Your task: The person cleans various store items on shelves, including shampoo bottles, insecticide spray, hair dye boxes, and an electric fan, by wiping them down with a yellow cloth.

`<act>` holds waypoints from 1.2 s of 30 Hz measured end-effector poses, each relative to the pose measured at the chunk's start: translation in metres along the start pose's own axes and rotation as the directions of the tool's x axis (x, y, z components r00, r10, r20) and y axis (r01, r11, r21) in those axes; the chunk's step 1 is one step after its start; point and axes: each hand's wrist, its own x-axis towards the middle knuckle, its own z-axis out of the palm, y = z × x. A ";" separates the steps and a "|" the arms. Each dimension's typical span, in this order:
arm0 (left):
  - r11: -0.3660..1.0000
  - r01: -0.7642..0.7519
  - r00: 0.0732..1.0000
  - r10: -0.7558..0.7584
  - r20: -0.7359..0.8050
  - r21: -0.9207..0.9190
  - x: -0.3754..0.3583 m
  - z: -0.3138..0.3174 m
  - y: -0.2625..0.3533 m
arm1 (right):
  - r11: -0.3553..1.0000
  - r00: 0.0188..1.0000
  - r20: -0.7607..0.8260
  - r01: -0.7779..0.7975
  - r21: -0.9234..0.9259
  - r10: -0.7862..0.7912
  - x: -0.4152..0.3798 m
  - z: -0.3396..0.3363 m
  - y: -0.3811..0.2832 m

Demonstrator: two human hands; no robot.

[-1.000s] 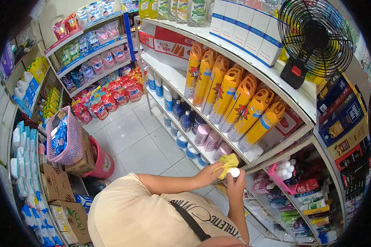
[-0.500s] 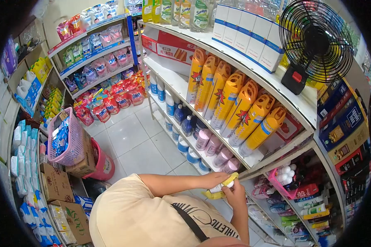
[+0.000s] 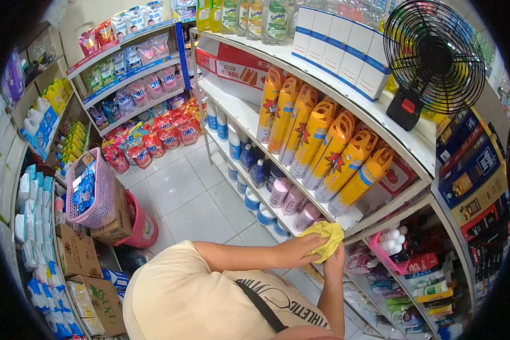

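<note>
Head view over a shop aisle: I watch from my remote station as the person's left hand [image 3: 298, 253] presses a crumpled yellow cleaning cloth [image 3: 325, 238] against something held by the right hand [image 3: 335, 262] — the cloth wraps it so fully that I cannot tell what it is, though it sits just in front of the edge of the white metal shelving unit [image 3: 361, 213]. Left fingers are closed on the cloth; the right hand is curled upward beneath it, gripping whatever the cloth hides.

As I judge it, the wiping is mid-stroke — the item is off the shelf and in hand, not yet set down. Just beside the hands stand the pale pink round-capped bottles [image 3: 293, 196]; above them, the row of tall orange-and-yellow spray cans [image 3: 323, 144] leans in line. To the right, a small pink plastic basket of white-capped roll-on bottles [image 3: 389, 239] hangs at the lower bay. How many items have been wiped I cannot tell; nothing on the shelves marks cleaned from uncleaned. A black electric fan [image 3: 433, 54] sits on the top shelf, well apart from the hands.
</note>
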 end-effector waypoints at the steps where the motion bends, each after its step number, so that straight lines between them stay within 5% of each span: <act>1: 0.999 0.000 1.000 0.000 0.020 -0.034 0.002 -0.003 -0.001 | 0.999 0.999 0.040 -0.027 -0.023 0.028 0.001 -0.004 0.004; 8: 0.978 0.158 0.939 -0.105 0.328 -0.137 0.012 -0.029 0.003 | 0.937 0.959 0.153 -0.187 -0.294 0.239 -0.003 -0.017 0.017; 15: 0.970 0.065 0.984 -0.023 0.176 -0.234 0.007 -0.015 -0.012 | 0.985 0.982 0.077 -0.172 0.024 0.170 -0.008 -0.002 0.009; 20: 0.873 0.223 0.959 -0.116 0.261 -0.434 0.007 -0.018 -0.008 | 0.976 0.969 0.141 -0.187 -0.115 0.203 -0.008 -0.006 -0.006; 26: 0.890 0.201 0.949 -0.073 0.308 -0.408 0.011 -0.022 -0.008 | 0.957 0.937 0.200 -0.268 -0.109 0.286 -0.010 -0.015 -0.004; 29: 0.767 0.397 0.898 -0.212 0.385 -0.505 0.013 -0.025 -0.015 | 0.968 0.935 0.249 -0.241 -0.068 0.251 -0.013 -0.010 -0.010; 36: 0.712 0.411 0.909 -0.270 0.318 -0.570 0.012 -0.022 -0.023 | 0.964 0.874 0.408 -0.250 -0.091 0.265 -0.016 -0.022 -0.011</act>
